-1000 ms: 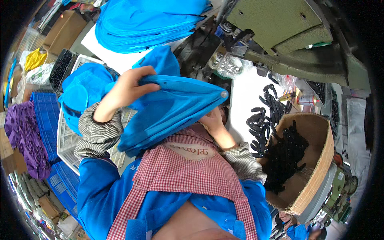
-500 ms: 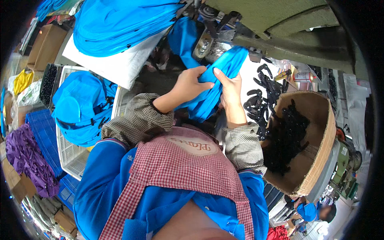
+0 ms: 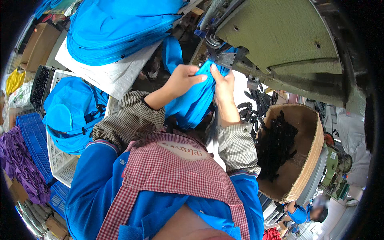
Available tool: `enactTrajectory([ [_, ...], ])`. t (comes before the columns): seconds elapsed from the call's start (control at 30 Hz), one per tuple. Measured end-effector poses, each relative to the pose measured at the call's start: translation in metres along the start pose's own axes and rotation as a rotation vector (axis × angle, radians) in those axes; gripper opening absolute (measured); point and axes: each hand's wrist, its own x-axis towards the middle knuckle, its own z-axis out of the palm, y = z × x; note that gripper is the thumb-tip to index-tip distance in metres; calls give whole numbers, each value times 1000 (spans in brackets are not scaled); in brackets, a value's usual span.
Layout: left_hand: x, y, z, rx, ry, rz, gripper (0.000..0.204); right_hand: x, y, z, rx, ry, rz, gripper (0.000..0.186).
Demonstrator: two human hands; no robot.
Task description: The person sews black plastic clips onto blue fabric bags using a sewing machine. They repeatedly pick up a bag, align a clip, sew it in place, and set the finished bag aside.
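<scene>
A blue fabric piece [image 3: 191, 105] hangs in folds in front of my apron. Both my hands are closed on its upper edge, where a small dark dot shows. My left hand [image 3: 185, 81] pinches it from the left, with thumb and fingers together. My right hand [image 3: 224, 86] grips it from the right, its thumb on top. The fabric's far end lies at the metal head [image 3: 225, 59] of a green machine [image 3: 280, 40], which partly hides it. Whether the cloth sits fully under that head, I cannot tell.
A stack of blue fabric [image 3: 116, 32] lies at the far left. Nearby, a white basket [image 3: 60, 170] holds blue caps [image 3: 72, 114]. Black plastic pieces [image 3: 262, 102] lie right of my hands, beside a cardboard box [image 3: 308, 160] with more. Another person [image 3: 302, 214] is at lower right.
Both hands have moved the fabric slightly left, and its far edge now meets the machine head. My view has shifted, so more of the green machine shows.
</scene>
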Motion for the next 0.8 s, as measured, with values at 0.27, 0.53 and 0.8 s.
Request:
enactTrajectory([
  [0.27,21,-7,-15,-226,39,-421,25,20,10,-5,-341,100,24,50],
  [0.53,-1,-11,-20,-177,3,-345,26,-58,70,-250,-1813,325,125,45],
  [0.8,2,-10,-26,-184,-29,-375,28,-44,33,-266,-2029,-193,101,33],
])
